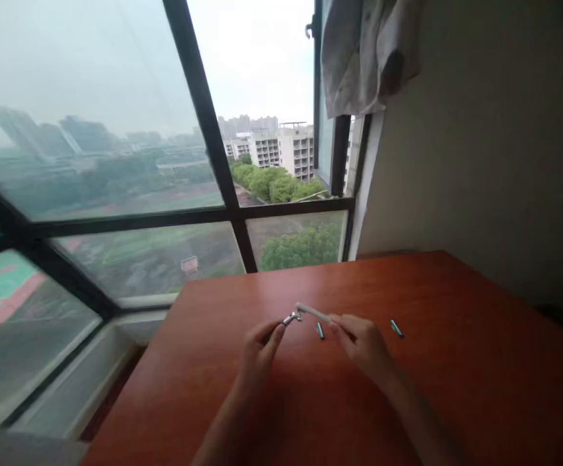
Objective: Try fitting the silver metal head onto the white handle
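My left hand [261, 346] pinches a small shiny metal piece [292, 318] just above the reddish-brown table [456, 336]. My right hand [362, 340] is closed on a thin white pen-like barrel [313, 312], whose tip points toward the metal piece. Piece and barrel nearly touch. A small green-and-silver cylinder [320, 331] lies on the table between my hands. A second similar green cylinder [397, 328] lies to the right of my right hand.
The table stands against a large window with dark frames [216, 149], looking out over buildings and trees. A beige wall [495, 142] rises at the right. A white cloth [364, 52] hangs from the window's upper right corner.
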`<control>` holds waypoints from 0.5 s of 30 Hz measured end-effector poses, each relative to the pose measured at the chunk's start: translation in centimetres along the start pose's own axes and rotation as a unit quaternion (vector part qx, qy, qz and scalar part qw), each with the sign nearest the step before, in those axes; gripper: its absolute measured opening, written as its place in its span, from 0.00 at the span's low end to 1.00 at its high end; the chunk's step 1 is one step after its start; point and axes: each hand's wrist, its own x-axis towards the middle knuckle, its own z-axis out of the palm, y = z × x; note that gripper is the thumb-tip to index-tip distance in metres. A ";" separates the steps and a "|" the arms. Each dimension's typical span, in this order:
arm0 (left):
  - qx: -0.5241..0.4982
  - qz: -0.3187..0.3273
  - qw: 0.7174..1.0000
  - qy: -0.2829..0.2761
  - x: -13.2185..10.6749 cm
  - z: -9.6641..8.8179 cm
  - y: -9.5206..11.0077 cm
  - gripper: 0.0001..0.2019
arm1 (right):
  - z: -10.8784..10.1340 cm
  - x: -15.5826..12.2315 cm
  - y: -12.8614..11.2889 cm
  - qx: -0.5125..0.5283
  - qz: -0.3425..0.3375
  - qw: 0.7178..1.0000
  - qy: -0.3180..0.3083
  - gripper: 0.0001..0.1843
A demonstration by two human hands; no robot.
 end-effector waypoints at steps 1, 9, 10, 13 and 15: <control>0.000 0.001 1.000 0.003 0.0 0.0 -0.1 0.15 | 0.0 0.0 0.1 0.001 -0.002 1.000 -0.002 0.16; 0.013 0.027 1.000 0.008 0.1 0.0 -0.3 0.12 | 0.0 0.1 0.7 -0.005 -0.009 1.000 -0.014 0.15; 0.017 0.031 0.999 0.005 0.1 0.0 -0.3 0.11 | 0.0 0.1 0.7 -0.006 -0.008 1.000 -0.015 0.15; 0.024 0.038 0.999 0.002 0.1 0.0 -0.4 0.11 | -0.1 0.0 0.8 -0.014 -0.003 1.000 -0.015 0.15; 0.021 0.040 0.999 0.009 0.1 0.0 -0.5 0.11 | -0.2 0.0 0.9 -0.018 -0.001 1.000 -0.011 0.16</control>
